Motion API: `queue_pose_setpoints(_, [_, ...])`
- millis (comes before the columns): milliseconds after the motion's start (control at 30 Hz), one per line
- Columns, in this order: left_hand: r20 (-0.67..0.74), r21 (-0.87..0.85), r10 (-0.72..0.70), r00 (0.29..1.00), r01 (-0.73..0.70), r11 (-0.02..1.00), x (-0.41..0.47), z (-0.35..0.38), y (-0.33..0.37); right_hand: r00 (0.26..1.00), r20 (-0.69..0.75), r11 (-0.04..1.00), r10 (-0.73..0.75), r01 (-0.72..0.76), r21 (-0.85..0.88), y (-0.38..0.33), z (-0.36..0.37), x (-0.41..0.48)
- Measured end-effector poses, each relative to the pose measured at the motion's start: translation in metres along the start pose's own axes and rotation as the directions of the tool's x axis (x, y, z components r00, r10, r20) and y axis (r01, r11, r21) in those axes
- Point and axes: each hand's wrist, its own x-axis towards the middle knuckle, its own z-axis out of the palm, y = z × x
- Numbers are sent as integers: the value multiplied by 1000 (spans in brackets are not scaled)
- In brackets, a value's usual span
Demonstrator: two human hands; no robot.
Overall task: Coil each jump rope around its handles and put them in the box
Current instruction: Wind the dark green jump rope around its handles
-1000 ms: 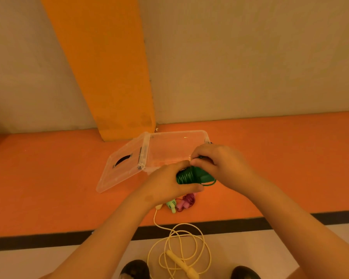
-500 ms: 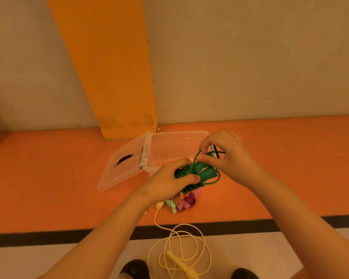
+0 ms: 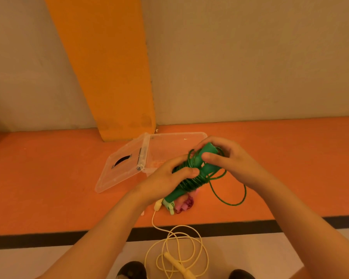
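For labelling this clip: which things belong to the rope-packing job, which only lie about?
Job: green jump rope; yellow jump rope; pink jump rope; pale green handles; clear box; left hand; right hand.
Lying about: shoes; orange pillar; black floor stripe.

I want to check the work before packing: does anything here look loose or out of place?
Yes. The green jump rope, gripped by the left hand and pinched by the right hand, is not fully coiled: one loop hangs free below the right hand. The yellow jump rope lies uncoiled on the floor.
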Motion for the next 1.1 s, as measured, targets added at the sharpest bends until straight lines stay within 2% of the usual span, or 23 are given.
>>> queue_pose_setpoints(233, [-13, -238, 45, 999, -47, 970, 0, -2, 6, 996, 74, 981, 44, -58, 187, 0, 12, 1])
queue_pose_setpoints(367, [-83, -299, 48, 995, -71, 952, 5, 0, 6, 994, 66, 985, 83, -92, 148, -3, 21, 2])
queue_pose_setpoints(533, [-278, -166, 44, 960, -94, 982, 10, -2, 3, 985, -77, 987, 157, -153, 46, 4, 31, 7])
queue_pose_setpoints(700, [-382, -33, 84, 920, -104, 994, 10, 2, 3, 967, -119, 974, 226, -221, 51, 4, 32, 10])
queue_pose_setpoints(800, [-437, 61, 111, 892, -94, 994, 12, 1, 1, 955, -172, 969, 242, -248, -13, 4, 33, 9])
queue_pose_setpoints(967, [-373, 82, 198, 906, -181, 980, 9, 0, 1, 943, -245, 966, 224, -249, -74, 1, 28, 10])
queue_pose_setpoints(1100, [-396, 100, 244, 885, -223, 970, 7, -2, 0, 945, -229, 957, 235, -265, -115, -1, 31, 9])
